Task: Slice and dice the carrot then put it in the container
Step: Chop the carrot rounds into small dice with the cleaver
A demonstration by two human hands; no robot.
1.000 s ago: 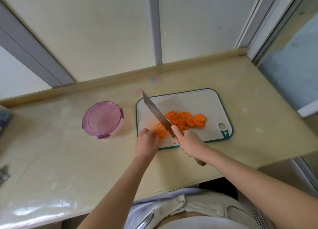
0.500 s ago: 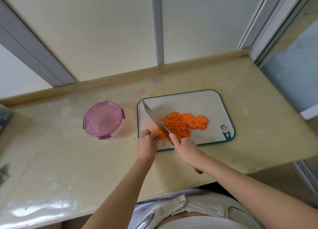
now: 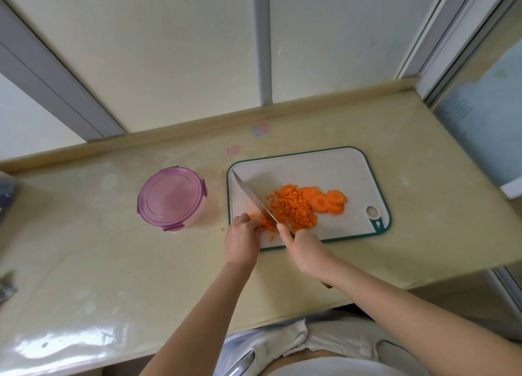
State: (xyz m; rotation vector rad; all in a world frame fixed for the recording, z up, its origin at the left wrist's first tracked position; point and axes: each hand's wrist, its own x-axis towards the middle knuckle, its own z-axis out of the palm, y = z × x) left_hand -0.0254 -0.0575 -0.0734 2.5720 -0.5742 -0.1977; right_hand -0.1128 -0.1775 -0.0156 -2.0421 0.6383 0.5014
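Note:
A white cutting board with a green rim lies on the counter. On it sits a heap of diced carrot, with several round carrot slices to its right. My right hand grips the handle of a long knife, whose blade runs up-left across the board with its edge down among the carrot bits. My left hand, fingers curled, holds a small bunch of carrot pieces against the blade. A round container with a closed purple lid stands left of the board.
The beige counter ends at a front edge near my body and a right edge past the board. A raised lip and a wall panel run along the back. A few carrot crumbs lie off the board. Dark objects sit at the far left edge.
The knife blade has come down from a raised tilt and now lies low across the board, its tip nearer the board's left corner. Both hands stay in place at the front left of the board.

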